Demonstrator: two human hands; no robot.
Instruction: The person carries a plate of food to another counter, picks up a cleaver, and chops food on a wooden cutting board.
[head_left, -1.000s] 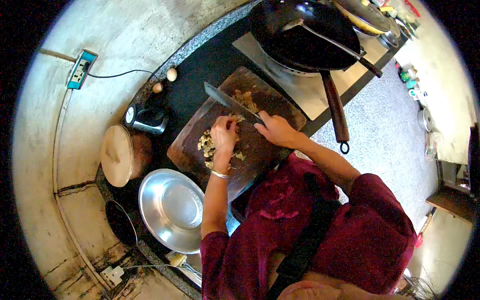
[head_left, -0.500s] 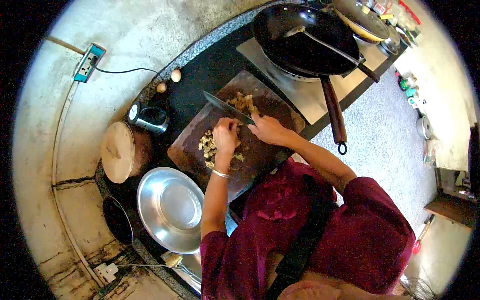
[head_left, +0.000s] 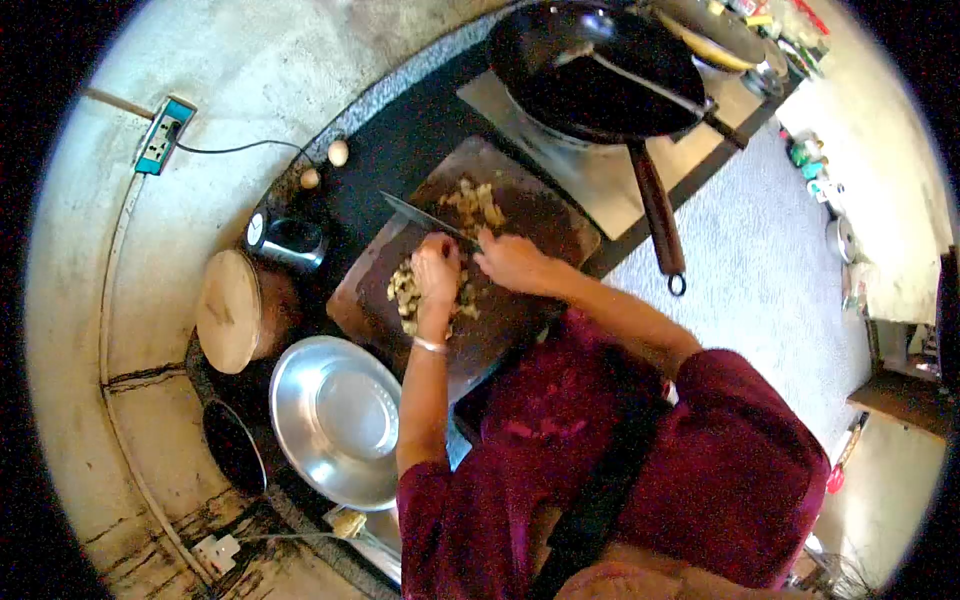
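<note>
Cutting appears partway: small pieces (head_left: pixel 404 296) lie chopped on board (head_left: pixel 548 215); coarser pieces (head_left: pixel 474 204) seem left uncut. Your right hand (head_left: pixel 512 264) wraps fingers round handle of knife (head_left: pixel 412 211), blade toward 10 o'clock. Your left hand (head_left: pixel 436 272) curls fingers together beside blade; cannot tell what they pinch. From left fingers, small pieces sit at 7 o'clock, coarser ones at 1.

The person wears a dark red shirt (head_left: pixel 725 470) with a soft shine, and there are some brighter pink-red marks (head_left: pixel 545 430) on its front. It has short, loose sleeves, and a wide black strap (head_left: pixel 605 490) goes over the middle of the shirt. The left hand (head_left: pixel 437 268) and right hand (head_left: pixel 512 264) are bare, and a thin, whitish band (head_left: pixel 430 345) goes around the left wrist.
</note>
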